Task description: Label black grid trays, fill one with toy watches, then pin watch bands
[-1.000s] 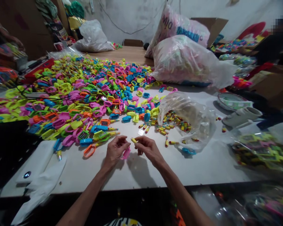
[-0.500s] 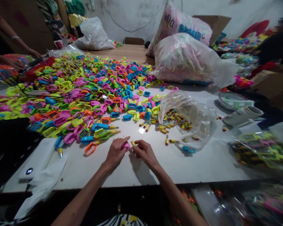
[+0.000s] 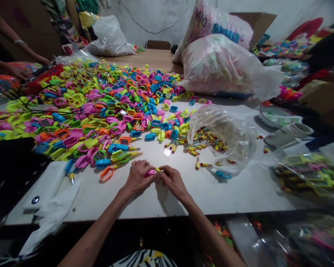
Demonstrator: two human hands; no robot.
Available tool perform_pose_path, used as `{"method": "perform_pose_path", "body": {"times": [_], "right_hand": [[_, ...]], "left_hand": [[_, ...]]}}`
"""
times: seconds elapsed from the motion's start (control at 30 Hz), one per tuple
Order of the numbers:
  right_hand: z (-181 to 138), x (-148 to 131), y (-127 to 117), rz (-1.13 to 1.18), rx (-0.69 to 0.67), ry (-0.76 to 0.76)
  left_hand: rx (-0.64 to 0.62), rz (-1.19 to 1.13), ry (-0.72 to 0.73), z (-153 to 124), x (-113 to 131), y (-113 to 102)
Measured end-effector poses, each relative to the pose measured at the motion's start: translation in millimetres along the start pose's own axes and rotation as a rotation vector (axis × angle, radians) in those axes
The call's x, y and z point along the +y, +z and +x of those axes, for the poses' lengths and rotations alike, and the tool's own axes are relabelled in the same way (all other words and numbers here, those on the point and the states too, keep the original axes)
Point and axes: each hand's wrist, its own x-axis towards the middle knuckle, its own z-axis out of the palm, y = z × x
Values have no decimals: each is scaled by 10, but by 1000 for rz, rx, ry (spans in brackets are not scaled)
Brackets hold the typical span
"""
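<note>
My left hand pinches a small pink plastic piece just above the white table. My right hand is closed on a small yellow stick and holds its tip against the pink piece. Both hands meet near the table's front edge. An orange plastic loop lies left of my left hand. A big heap of coloured plastic pieces spreads beyond. A clear bag of small yellow and red sticks lies open to the right.
Two large filled plastic sacks stand at the back right. A white device and a white cloth lie at the front left. Another person's hands work at the far left. Bags of coloured pieces sit at the right.
My hands have come together and moved lower toward the table. The yellow stick now touches the pink piece, where a second ago the two were apart.
</note>
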Motion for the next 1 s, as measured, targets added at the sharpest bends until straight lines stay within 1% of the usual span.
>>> {"method": "perform_pose_path", "body": {"times": [0.17,0.23,0.37,0.53,0.7,0.87,0.93,0.97,1.0], "right_hand": [[-36,-66,-16,26,-25,5],[-46,-106,-22,68,-30,4],[-65,-140,-40,112,-25,-28],[-76,-126,-89,126,-30,-89],[-70,-187,-158,200,-132,-75],[-57,-206,-185,246,-212,-1],[-47,-203,-210,303,-235,32],[-40,-203,-229,334,-280,49],[-31,-204,-252,361,-352,69]], "left_hand": [[72,-127,10,-30,-38,67],[72,-207,17,-41,-22,49],[41,-325,-18,-44,13,-30],[-3,-312,57,-51,-15,-57],[-22,-294,104,-84,-19,-53],[-192,-293,67,-80,29,-130],[-223,-314,41,-71,73,-191],[-242,-331,38,-70,100,-226],[-269,-346,44,-73,125,-261]]}}
